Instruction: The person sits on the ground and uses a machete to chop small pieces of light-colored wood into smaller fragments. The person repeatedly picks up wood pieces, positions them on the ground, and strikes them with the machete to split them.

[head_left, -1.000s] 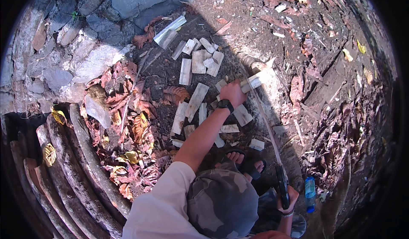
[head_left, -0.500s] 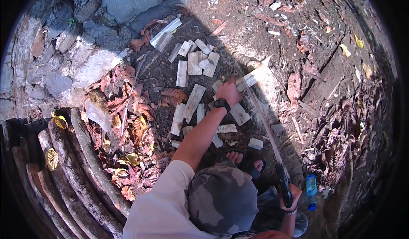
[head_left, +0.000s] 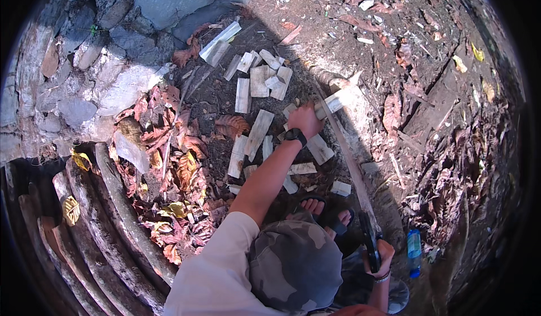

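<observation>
Head view: a pale split piece of wood [head_left: 337, 100] is gripped by the closed left hand [head_left: 305, 120] at the edge of a dirt patch strewn with light cut wood pieces [head_left: 258, 131]. A long dark-handled blade [head_left: 350, 164] is clasped in the right hand [head_left: 378, 255]. Bare soil lies open beyond; dry brown leaves [head_left: 177, 164] border the left.

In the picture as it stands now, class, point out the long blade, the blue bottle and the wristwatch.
long blade [head_left: 346, 155], head view, middle of the blade's length.
blue bottle [head_left: 414, 252], head view, middle of its body.
wristwatch [head_left: 295, 136], head view, the dark band on the left wrist.
</observation>
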{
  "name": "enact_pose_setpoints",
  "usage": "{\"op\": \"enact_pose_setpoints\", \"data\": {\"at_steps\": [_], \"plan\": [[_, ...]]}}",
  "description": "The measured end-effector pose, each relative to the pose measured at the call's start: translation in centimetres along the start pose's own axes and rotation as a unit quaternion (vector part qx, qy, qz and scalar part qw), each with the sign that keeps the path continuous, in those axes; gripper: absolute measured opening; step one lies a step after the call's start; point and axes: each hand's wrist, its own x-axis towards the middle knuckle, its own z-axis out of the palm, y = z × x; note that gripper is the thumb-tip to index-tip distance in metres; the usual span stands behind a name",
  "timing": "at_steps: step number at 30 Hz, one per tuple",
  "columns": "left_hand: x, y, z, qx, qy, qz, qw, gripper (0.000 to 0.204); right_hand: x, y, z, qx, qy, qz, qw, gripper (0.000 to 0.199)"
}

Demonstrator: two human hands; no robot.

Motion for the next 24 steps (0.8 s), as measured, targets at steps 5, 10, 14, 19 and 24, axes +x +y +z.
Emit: {"op": "enact_pose_setpoints", "data": {"at_steps": [5, 10, 14, 19, 24], "plan": [[0.0, 0.5, -0.3, 0.011, -0.015, 0.017, 1.000, 0.044, 3.0, 0.2, 1.3, 0.043, 0.027, -0.001, 0.999, 0.020], [0.3, 0.3, -0.1, -0.009, -0.001, -0.013, 1.000, 0.046, 4.7, 0.9, 1.9, 0.039, 0.026, 0.027, 0.999, 0.014], [0.3, 0.1, 0.1, -0.012, 0.003, -0.039, 0.999, 0.046, 0.5, -0.2, -1.0, -0.010, -0.002, -0.010, 1.000, 0.012], [0.4, 0.0, 0.1, 0.006, -0.010, 0.029, 1.000, 0.045, 1.5, -0.3, -0.4, 0.037, -0.007, 0.021, 0.999, 0.010], [0.3, 0.3, -0.2, -0.003, -0.017, 0.007, 1.000, 0.043, 10.7, -0.7, 4.5, 0.063, 0.016, 0.001, 0.998, 0.017]]}}
